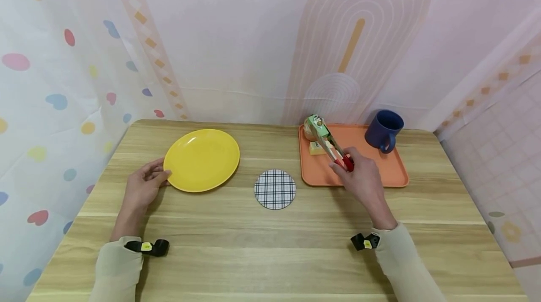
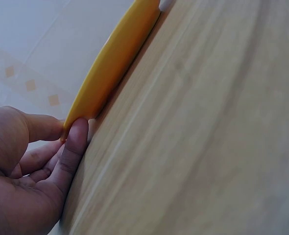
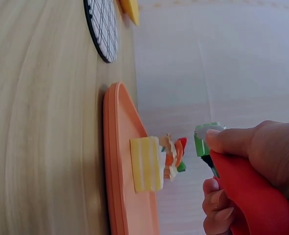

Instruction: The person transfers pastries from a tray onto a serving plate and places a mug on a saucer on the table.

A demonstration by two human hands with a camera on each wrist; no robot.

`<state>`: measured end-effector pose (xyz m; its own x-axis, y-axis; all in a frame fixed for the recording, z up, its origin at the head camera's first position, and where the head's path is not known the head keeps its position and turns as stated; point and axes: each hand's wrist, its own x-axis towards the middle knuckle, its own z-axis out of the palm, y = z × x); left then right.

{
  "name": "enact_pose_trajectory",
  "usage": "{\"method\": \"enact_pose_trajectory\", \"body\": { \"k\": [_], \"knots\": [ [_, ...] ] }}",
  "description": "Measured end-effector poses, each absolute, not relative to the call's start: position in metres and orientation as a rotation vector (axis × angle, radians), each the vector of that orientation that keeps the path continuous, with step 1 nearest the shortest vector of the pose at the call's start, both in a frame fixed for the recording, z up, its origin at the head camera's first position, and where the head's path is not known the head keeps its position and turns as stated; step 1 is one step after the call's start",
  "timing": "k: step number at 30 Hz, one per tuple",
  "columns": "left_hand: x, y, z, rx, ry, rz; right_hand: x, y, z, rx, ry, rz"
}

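Observation:
My left hand (image 1: 143, 183) pinches the near-left rim of a yellow plate (image 1: 202, 160) on the table. In the left wrist view, the plate (image 2: 105, 68) appears edge-on, its rim between thumb and fingers. Over an orange tray (image 1: 314, 177), my right hand (image 1: 362, 175) grips red-handled tongs (image 1: 336, 154). A small green-and-white block (image 1: 318, 126) is at the tongs' tips, above the tray's back left. Under it lie a yellow layered cake slice (image 3: 147, 164) and a bread-like piece with red and green bits (image 3: 173, 155). The tongs' tips are mostly hidden in the right wrist view.
A dark blue mug (image 1: 383, 130) stands at the tray's back right, handle toward the front. Between plate and tray lies a round plaid coaster (image 1: 275, 189). A patterned cloth (image 1: 236, 43) hangs behind the wooden table (image 1: 253, 255).

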<state>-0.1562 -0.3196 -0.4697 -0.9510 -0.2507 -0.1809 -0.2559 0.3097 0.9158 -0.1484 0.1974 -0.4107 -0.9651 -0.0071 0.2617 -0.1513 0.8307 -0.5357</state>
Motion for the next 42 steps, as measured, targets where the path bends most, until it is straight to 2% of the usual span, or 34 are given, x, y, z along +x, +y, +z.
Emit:
{"method": "enact_pose_trajectory", "body": {
  "k": [42],
  "knots": [
    [-0.157,-0.321,-0.471,-0.454,2.524,1.797,-0.158,0.143,-0.410,0.141,-2.810,0.914]
  ]
}}
